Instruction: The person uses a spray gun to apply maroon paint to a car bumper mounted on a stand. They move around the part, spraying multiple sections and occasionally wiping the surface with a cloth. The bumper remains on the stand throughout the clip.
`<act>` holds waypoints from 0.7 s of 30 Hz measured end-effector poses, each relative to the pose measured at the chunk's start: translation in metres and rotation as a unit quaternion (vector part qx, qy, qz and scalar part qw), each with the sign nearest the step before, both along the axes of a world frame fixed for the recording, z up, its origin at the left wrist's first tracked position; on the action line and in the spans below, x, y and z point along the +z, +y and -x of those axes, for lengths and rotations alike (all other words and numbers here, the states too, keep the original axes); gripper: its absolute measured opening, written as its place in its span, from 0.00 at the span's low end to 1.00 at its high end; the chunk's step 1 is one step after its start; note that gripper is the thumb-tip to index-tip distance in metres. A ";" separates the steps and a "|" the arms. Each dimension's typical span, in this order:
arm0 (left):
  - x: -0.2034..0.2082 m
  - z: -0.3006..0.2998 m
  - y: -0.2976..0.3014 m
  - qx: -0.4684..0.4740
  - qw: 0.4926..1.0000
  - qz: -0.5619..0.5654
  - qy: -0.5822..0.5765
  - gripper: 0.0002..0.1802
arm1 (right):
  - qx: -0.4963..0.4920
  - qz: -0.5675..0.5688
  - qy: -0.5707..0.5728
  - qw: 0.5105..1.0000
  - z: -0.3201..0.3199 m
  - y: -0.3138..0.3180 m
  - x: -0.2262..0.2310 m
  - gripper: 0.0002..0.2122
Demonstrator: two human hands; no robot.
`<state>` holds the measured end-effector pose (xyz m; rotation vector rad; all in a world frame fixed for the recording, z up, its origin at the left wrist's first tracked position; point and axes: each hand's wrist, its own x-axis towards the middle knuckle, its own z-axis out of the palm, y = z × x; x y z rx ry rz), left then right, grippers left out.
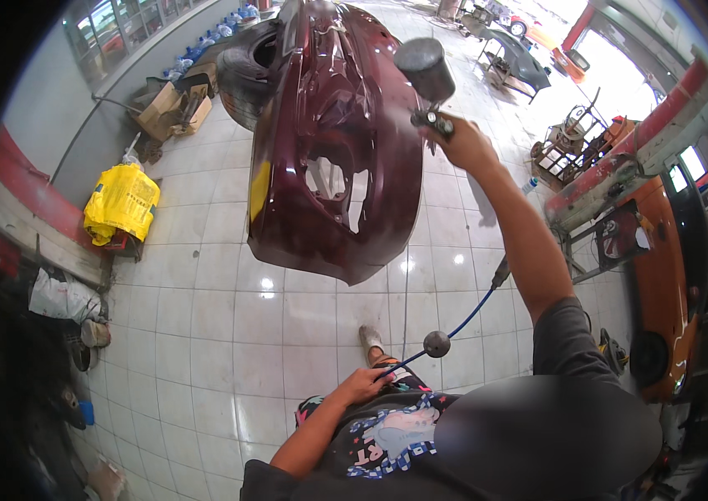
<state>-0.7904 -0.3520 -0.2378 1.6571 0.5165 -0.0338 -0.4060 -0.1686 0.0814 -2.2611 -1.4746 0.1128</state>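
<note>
Right arm outstretched, right hand (464, 144) in closed grip; left hand (362, 386) low, fingers curled

Glossy maroon bumper (329, 142), blue hose (454, 330), yellow bag (122, 203), orange car (663, 284), white tiled floor (203, 334).

The single view comes from a wide fisheye camera on my head, looking steeply down over my chest at the tiled floor (203, 334), with straight lines bending toward a dark round rim. My right hand (464, 144) reaches up and away from the lens while my left hand (362, 386) sits close below it, near my body. The maroon car bumper (329, 150) fills the upper middle at arm's length, and the workshop stretches far behind it.
</note>
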 end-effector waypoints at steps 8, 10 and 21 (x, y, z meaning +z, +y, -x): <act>-0.016 0.025 0.012 0.028 0.997 -0.029 -0.067 0.23 | -0.023 -0.037 -0.161 0.986 0.040 0.065 0.014 0.26; -0.022 0.052 0.010 0.050 0.996 -0.028 -0.074 0.23 | -0.041 0.026 -0.128 0.991 0.071 0.048 0.006 0.25; -0.104 0.185 0.014 -0.085 0.994 -0.052 0.037 0.24 | -0.039 0.064 -0.135 0.988 0.193 -0.132 -0.126 0.25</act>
